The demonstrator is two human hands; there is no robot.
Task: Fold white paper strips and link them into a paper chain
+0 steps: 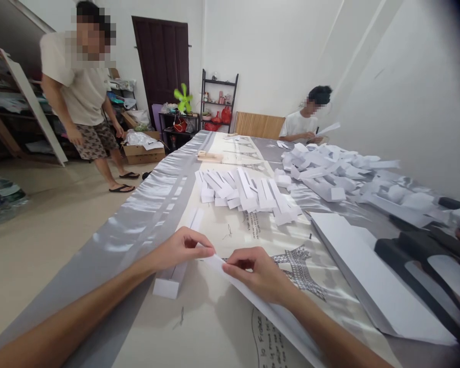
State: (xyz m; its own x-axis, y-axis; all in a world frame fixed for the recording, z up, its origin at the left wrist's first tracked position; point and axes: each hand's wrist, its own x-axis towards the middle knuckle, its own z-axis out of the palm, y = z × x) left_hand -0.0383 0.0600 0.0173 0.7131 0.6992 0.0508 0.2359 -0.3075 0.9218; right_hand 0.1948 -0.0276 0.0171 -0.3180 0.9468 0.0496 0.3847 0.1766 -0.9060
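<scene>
Between my two hands runs a long white paper strip (245,292), slanting from upper left toward the lower right. My left hand (186,249) pinches its far end between thumb and fingers. A little further along, my right hand (258,273) pinches the same strip by its edge. Under my left wrist lies a folded white paper piece (166,288) with a boxlike end. Ahead of my hands is a pile of folded white paper strips (241,189). The cream table cover (199,327) beneath carries Eiffel Tower drawings and handwriting.
A stack of flat white paper (368,276) lies to my right, beside a dark bag-like item (414,276). A large heap of folded papers (329,163) covers the far right. One person (301,125) sits at the far end holding paper; another person (78,87) stands at left.
</scene>
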